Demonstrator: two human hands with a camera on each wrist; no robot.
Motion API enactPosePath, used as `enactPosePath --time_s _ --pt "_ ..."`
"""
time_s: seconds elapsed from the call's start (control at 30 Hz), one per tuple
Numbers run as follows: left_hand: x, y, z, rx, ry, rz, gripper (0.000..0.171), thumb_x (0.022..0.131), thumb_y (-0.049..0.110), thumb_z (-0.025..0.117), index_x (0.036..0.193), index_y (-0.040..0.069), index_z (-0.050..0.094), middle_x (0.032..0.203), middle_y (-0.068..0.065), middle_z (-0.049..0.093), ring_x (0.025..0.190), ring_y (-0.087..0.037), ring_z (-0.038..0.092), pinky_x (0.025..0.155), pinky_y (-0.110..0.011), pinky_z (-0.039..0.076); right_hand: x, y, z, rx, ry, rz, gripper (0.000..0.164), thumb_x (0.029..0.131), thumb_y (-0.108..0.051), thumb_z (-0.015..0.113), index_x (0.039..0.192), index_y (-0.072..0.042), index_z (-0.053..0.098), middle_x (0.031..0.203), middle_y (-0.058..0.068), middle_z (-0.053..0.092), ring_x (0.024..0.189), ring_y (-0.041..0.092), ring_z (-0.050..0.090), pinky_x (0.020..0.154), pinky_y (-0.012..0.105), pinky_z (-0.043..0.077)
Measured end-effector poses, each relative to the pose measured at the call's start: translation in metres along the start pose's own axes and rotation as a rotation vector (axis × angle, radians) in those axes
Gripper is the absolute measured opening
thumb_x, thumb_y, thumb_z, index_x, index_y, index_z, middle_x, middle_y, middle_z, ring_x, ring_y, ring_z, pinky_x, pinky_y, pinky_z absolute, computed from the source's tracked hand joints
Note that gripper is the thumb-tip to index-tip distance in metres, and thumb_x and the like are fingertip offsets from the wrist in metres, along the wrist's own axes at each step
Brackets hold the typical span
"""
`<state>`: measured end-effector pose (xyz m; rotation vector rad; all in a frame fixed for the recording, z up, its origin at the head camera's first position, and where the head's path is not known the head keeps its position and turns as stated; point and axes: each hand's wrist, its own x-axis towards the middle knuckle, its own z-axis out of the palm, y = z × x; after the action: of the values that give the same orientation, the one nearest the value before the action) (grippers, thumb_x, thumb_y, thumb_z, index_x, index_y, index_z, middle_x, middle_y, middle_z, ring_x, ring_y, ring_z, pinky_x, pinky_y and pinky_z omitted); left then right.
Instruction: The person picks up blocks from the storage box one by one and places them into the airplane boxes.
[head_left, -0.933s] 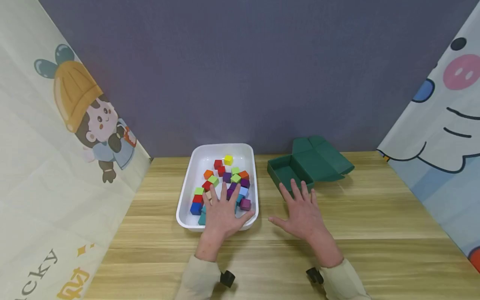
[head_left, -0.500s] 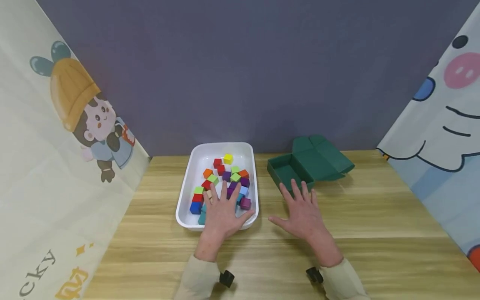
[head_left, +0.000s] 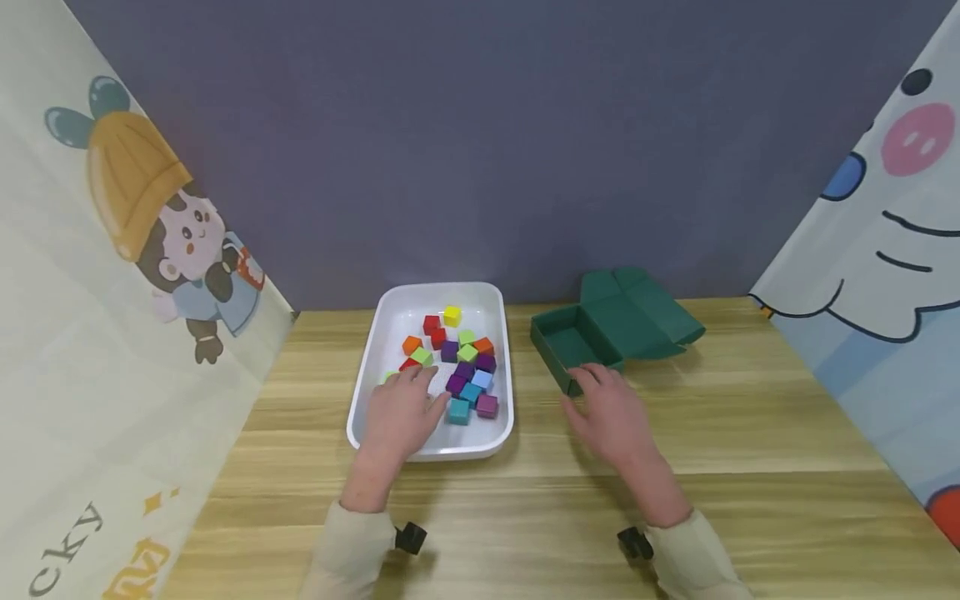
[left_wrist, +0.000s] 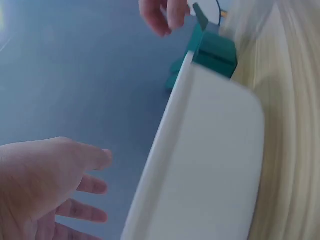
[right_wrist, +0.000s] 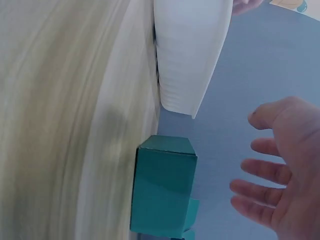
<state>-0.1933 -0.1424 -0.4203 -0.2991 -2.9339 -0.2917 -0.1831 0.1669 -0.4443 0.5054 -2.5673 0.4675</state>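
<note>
Taking the gap between the hands as the clock's centre, with the person sitting at 6, both sleeves [head_left: 345, 546] are lying nearest. The left hand [head_left: 397, 412] is sitting at 9 to 10 o'clock; it has been shifting outward, and its fingers, flat and spread a moment ago, are now bending loosely and gripping nothing that can be seen. The right hand [head_left: 617, 417], at about 3 o'clock, is drawing its spread fingers closer together; they are curving softly, holding nothing, and in the right wrist view are staying clear of the box.

For the work in hand, this seems to be meaning that a resting pose is giving way to a reach, with nothing yet taken up.

The white tray [head_left: 461, 452] is resting on the wooden surface [head_left: 525, 533] at 10 to 11 o'clock, carrying the coloured blocks [head_left: 467, 353]. A teal block [head_left: 459, 412] is now showing, while the left hand is hiding the blue one. The green box [head_left: 547, 354] is standing at 1 to 2 o'clock, its lid folding back.

On the left cloth [head_left: 97, 358], near 8 to 9 o'clock, letters [head_left: 63, 550] are reading "cky"; the gold character [head_left: 138, 571] is running out of frame, unreadable. No brand is showing.
</note>
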Motion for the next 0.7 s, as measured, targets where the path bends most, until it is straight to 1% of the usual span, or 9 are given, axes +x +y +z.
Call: enactPosePath --time_s 0.07,0.13,0.23,0.33,0.43,0.57,0.7 --pt "-0.002 -0.010 -0.005 -0.011 0.021 -0.006 0.048 0.092 0.042 0.062 0.128 0.009 0.062 0.124 -0.013 0.062 0.106 -0.033 0.059 0.084 -0.051 0.053 0.000 -0.001 -0.003 0.007 0.013 -0.002 0.033 0.083 -0.021 0.075 0.108 -0.001 0.067 0.104 0.017 0.066 0.089 0.036 0.064 0.068 0.047 0.057" --pt "-0.002 -0.021 -0.010 -0.019 0.039 -0.021 0.046 0.092 0.038 0.063 0.126 0.007 0.063 0.121 -0.014 0.062 0.101 -0.034 0.060 0.081 -0.050 0.054 0.001 -0.001 -0.005 0.012 0.012 0.000 0.029 0.083 -0.019 0.075 0.104 -0.002 0.069 0.099 0.015 0.068 0.084 0.034 0.065 0.062 0.045 0.056" --pt "-0.001 -0.040 -0.014 -0.042 0.047 -0.064 0.047 0.092 0.035 0.064 0.127 0.004 0.061 0.122 -0.018 0.060 0.100 -0.036 0.060 0.079 -0.052 0.055 0.004 -0.001 -0.007 0.011 -0.007 -0.002 0.026 0.083 -0.019 0.076 0.103 -0.003 0.070 0.096 0.013 0.069 0.080 0.032 0.066 0.057 0.043 0.056" --pt "0.003 -0.059 -0.011 -0.060 0.010 -0.125 0.051 0.093 0.034 0.063 0.133 0.002 0.055 0.126 -0.022 0.056 0.102 -0.038 0.060 0.079 -0.054 0.055 0.008 0.001 -0.006 0.003 -0.047 -0.027 0.025 0.084 -0.020 0.075 0.102 -0.004 0.070 0.094 0.011 0.070 0.073 0.027 0.067 0.052 0.039 0.054" --pt "0.007 -0.075 -0.009 -0.086 -0.033 -0.159 0.054 0.095 0.033 0.059 0.138 0.001 0.048 0.130 -0.025 0.052 0.104 -0.041 0.059 0.080 -0.056 0.054 0.013 0.000 -0.005 0.003 -0.066 -0.062 0.025 0.084 -0.019 0.074 0.102 -0.004 0.070 0.093 0.010 0.070 0.070 0.024 0.067 0.052 0.037 0.054" --pt "0.017 -0.094 -0.004 -0.153 -0.071 -0.168 0.060 0.097 0.034 0.055 0.142 -0.003 0.040 0.134 -0.027 0.048 0.109 -0.042 0.056 0.083 -0.058 0.052 0.026 -0.005 -0.008 0.006 -0.074 -0.096 0.024 0.084 -0.019 0.074 0.103 -0.005 0.070 0.095 0.008 0.070 0.075 0.024 0.067 0.058 0.039 0.055" --pt "0.024 -0.108 0.002 -0.245 -0.134 -0.189 0.066 0.098 0.034 0.053 0.146 -0.005 0.031 0.138 -0.029 0.045 0.118 -0.043 0.052 0.090 -0.058 0.049 0.040 -0.014 -0.009 -0.013 -0.133 -0.120 0.025 0.086 -0.022 0.073 0.105 -0.007 0.070 0.096 0.006 0.069 0.077 0.022 0.066 0.060 0.039 0.056"
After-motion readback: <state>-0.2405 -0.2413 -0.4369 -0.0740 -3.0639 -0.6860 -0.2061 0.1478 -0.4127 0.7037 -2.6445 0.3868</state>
